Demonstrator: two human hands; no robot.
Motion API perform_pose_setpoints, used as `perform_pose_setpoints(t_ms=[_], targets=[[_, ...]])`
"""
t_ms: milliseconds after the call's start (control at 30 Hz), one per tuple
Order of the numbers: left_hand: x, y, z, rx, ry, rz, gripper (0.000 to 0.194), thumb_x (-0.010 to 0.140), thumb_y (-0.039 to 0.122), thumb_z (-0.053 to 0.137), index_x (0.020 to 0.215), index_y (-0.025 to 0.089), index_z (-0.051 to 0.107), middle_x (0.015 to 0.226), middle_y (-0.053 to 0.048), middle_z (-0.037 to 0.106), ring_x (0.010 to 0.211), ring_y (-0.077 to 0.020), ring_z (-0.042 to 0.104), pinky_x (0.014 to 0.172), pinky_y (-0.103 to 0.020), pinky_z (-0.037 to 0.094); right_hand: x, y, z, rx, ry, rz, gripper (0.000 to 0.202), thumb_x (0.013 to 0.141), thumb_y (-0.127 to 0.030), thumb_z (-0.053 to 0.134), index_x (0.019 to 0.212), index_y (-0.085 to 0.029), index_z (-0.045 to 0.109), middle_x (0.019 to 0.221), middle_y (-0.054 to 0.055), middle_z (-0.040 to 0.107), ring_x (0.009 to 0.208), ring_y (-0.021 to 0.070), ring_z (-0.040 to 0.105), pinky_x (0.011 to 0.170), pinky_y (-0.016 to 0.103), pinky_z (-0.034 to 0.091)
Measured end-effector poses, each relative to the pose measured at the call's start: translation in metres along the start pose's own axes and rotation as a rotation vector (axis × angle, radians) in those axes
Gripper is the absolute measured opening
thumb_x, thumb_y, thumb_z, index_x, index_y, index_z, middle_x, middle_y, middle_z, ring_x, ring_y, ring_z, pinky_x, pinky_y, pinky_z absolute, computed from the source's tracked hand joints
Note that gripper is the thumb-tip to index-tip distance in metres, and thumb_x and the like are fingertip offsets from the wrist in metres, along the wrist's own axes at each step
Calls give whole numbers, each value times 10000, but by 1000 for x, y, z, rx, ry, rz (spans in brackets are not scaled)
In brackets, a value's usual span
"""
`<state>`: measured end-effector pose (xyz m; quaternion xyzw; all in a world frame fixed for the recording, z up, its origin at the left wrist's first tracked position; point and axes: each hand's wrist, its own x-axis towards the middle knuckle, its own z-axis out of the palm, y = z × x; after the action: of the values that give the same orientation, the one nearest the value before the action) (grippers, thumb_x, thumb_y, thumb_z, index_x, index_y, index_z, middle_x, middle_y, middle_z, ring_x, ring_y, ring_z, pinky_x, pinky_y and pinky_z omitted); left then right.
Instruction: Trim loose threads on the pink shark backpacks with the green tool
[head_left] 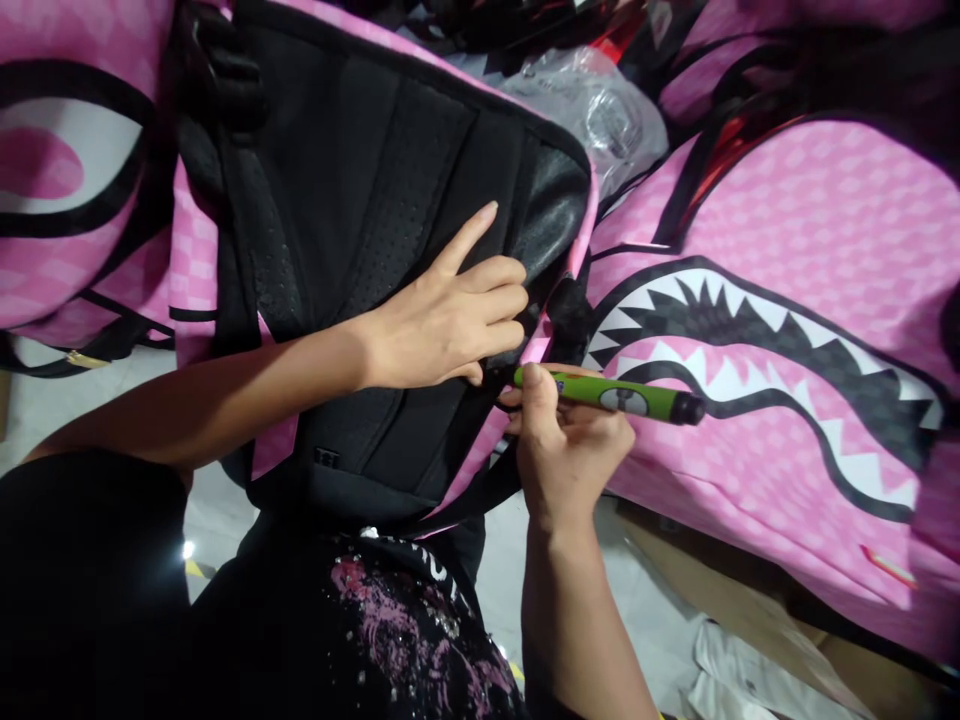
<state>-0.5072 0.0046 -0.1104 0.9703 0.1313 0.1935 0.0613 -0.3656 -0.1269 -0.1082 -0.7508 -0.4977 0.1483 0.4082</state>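
A black-backed backpack [337,170] with pink checkered edges lies across the lap, its padded back panel facing up. My left hand [457,315] rests on that panel, index finger stretched out and the other fingers bent, pressing on the fabric near the right edge. At the bag's lower right edge, my right hand [566,440] grips a green marker [622,397] between thumb and fingers. The marker's black end points right, while its other end is at the dark seam beside my left hand's thumb, where the tip is hidden.
At the right lies a pink backpack [840,240] with a shark-mouth print. Another pink bag [90,260] with an eye print is at the left. Clear plastic wrap [600,110] sits behind. Cardboard [697,570] and white material [742,670] lie at the lower right.
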Motion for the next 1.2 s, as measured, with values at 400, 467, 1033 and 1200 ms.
perform_pose_setpoints(t_ms=[400, 467, 1033, 1200], targets=[[0, 1, -3, 197, -36, 75, 319, 893, 435, 632, 1062, 165, 651, 1010, 7, 577, 1212, -228, 521, 1184, -672, 199, -5, 9, -2, 88, 25, 15, 212, 894, -393, 670, 909, -182, 677, 695, 16, 695, 544, 165, 658, 524, 299, 529], [0, 1, -3, 196, -33, 69, 304, 885, 440, 640, 1049, 184, 652, 1006, 9, 581, 1206, -229, 524, 1190, -670, 201, -5, 10, -1, 121, 68, -4, 201, 897, -378, 665, 941, -181, 675, 783, 37, 715, 628, 179, 691, 579, 315, 554], [12, -4, -16, 158, -75, 73, 373, 764, 483, 770, 964, 179, 685, 957, -56, 683, 1052, -269, 551, 1149, -632, 262, -4, 19, -10, 8, -80, -101, 252, 902, -430, 625, 924, -190, 701, 813, 61, 743, 683, 210, 711, 629, 327, 566], [34, -7, -37, 266, -298, 50, 485, 692, 538, 799, 988, 161, 725, 983, -99, 722, 1042, -297, 565, 1090, -537, 284, -45, 25, -13, 202, -57, 1, 414, 919, -422, 602, 1267, -200, 633, 1039, 93, 758, 858, 236, 738, 773, 381, 597]])
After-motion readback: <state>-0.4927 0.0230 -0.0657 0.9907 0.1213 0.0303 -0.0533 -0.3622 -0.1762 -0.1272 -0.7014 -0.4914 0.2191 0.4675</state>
